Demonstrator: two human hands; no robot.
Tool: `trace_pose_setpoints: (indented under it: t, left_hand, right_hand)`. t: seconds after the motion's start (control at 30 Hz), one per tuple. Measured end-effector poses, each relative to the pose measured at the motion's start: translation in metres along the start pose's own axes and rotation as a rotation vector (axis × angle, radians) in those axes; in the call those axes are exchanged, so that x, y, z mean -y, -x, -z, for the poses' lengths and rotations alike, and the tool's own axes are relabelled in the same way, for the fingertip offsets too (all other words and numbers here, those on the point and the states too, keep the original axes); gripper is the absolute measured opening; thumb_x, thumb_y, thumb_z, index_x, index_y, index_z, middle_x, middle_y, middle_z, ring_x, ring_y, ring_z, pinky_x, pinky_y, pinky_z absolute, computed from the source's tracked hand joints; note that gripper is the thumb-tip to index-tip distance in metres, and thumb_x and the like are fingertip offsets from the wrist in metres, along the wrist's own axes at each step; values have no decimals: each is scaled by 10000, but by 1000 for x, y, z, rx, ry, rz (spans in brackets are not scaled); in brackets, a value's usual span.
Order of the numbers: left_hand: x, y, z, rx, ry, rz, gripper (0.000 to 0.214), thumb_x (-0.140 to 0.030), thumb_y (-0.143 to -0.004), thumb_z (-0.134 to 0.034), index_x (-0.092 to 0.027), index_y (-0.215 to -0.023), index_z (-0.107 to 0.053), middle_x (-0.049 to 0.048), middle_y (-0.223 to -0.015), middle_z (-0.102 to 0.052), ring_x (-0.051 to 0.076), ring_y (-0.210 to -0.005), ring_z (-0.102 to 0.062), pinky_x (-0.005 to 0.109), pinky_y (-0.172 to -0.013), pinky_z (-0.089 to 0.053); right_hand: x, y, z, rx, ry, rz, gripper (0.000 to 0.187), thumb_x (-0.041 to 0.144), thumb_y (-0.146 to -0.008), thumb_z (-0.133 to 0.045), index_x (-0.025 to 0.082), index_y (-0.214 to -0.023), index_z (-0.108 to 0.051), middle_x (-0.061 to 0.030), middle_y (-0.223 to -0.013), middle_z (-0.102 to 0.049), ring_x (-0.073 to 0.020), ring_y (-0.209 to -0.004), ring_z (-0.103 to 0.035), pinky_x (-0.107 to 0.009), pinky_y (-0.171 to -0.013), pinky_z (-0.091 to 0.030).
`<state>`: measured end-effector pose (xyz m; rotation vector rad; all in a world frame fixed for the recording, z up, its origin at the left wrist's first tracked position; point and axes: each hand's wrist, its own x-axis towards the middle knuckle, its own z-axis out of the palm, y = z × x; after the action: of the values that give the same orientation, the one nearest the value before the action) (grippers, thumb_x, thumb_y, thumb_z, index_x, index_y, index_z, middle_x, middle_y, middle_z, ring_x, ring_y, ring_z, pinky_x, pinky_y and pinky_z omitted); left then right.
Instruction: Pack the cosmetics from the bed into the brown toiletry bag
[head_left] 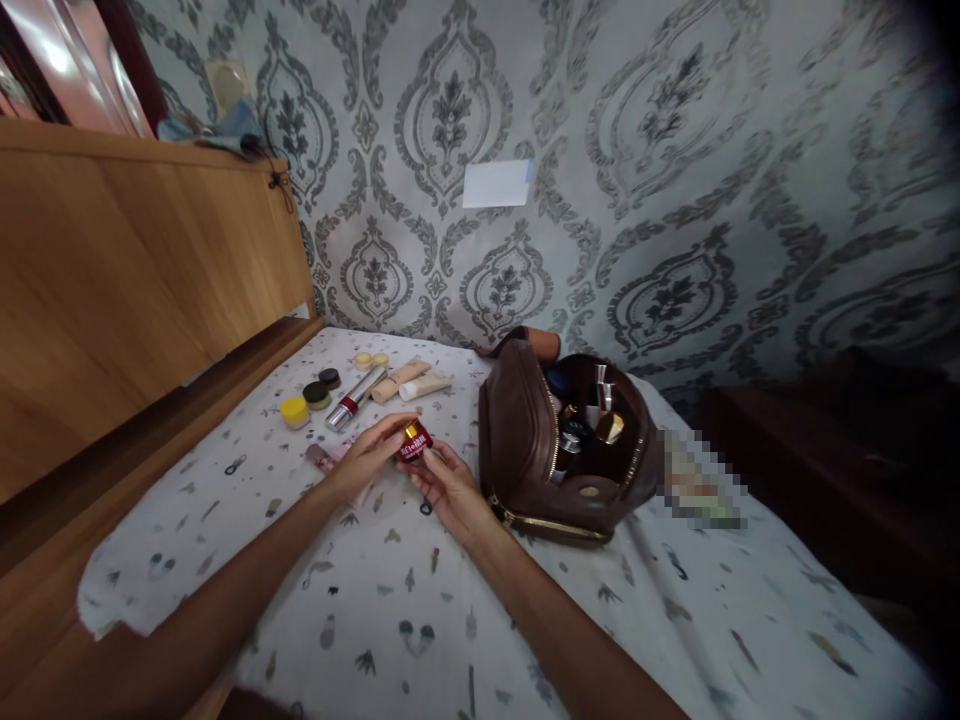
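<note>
A small red cosmetic jar (415, 446) with a gold lid is held between my two hands over the patterned cloth. My left hand (373, 450) has its fingers on the jar's left side and lid. From the right, my right hand (448, 487) grips the jar with thumb and fingers. Partly hidden behind my left hand lies a pinkish tube (320, 458). To the right of my hands stands a brown makeup bag (517, 440), unzipped, with several bottles and a gold-capped item (610, 428) inside.
Beyond my left hand lie a yellow-lidded jar (295, 411), dark-lidded jars (316, 396), a silver tube (355, 398), a beige tube (400, 380), a cream tube (425, 386) and small yellow pots (372, 359). A wooden panel (150, 290) borders the left; a patterned wall (435, 260) stands behind.
</note>
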<state>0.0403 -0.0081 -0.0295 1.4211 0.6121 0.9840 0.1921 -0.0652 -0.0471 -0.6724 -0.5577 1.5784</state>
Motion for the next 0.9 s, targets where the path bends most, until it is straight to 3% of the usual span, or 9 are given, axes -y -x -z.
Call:
trace_pose_setpoints:
  t: [0.53, 0.9]
  left_hand:
    - [2, 0, 3, 7, -27, -9, 415, -439, -884, -648, -243, -1250, -647, 73, -1225, -664, 267, -1204, -565, 353, -1036, -420]
    - [-2, 1, 0, 11, 39, 17, 453, -440, -871, -671, -196, -1253, -650, 97, -1242, -671, 275, -1198, -577, 373, -1045, -410]
  right_hand:
    - [0, 0, 1, 7, 16, -7, 434, 343, -642, -896, 207, -952, -625, -14, -889, -764, -173, -784, -750, -214, -624, -536]
    - [3, 2, -1, -4, -37, -22, 386, 390, -612, -910, 185, -825, -662, -20, -773, -778, -155, -725, -750, -184, -600, -523]
